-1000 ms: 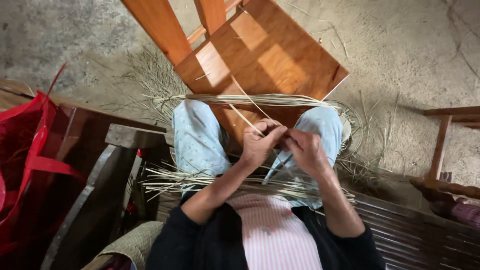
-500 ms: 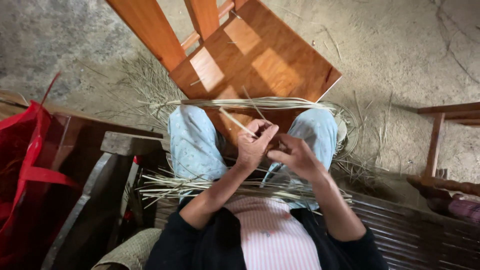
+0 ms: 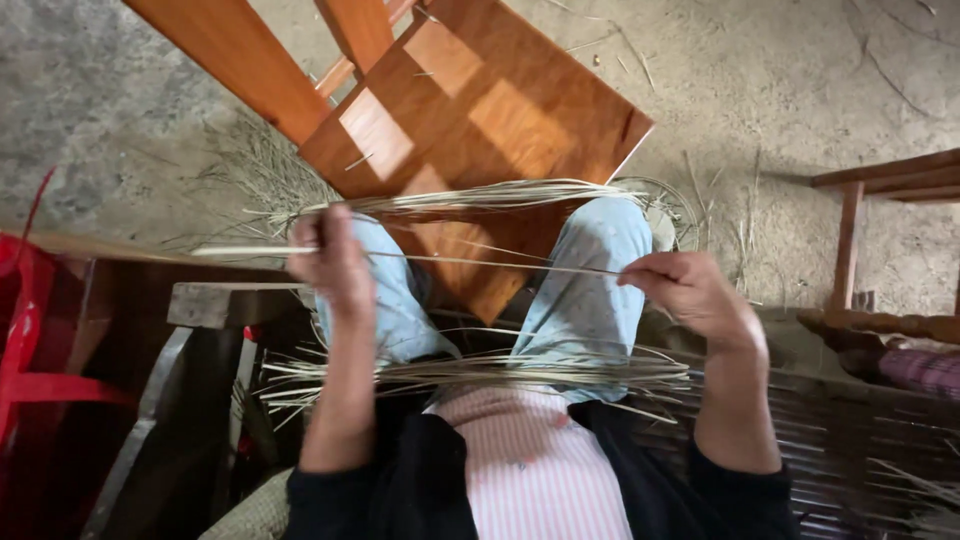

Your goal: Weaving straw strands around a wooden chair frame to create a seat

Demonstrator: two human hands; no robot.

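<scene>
My left hand [image 3: 333,258] and my right hand [image 3: 690,293] are spread wide apart over my knees, each pinching an end of one thin pale straw strand [image 3: 480,262] stretched level between them. The strand's left tip sticks out past my left hand. A bundle of the same straw [image 3: 480,198] lies across my knees against a wooden chair seat [image 3: 480,110]. A second bundle [image 3: 470,372] rests across my lap, close to my striped shirt.
An orange-brown wooden chair stands in front of my legs on the concrete floor [image 3: 780,90], with loose straw scattered around it. A red bag [image 3: 25,330] sits at the left. Another wooden chair frame [image 3: 880,250] is at the right, dark slatted bench [image 3: 860,450] under me.
My hands were together at the middle over my knees. They have pulled apart sideways, left hand to the left and right hand to the right, drawing the strand out straight.
</scene>
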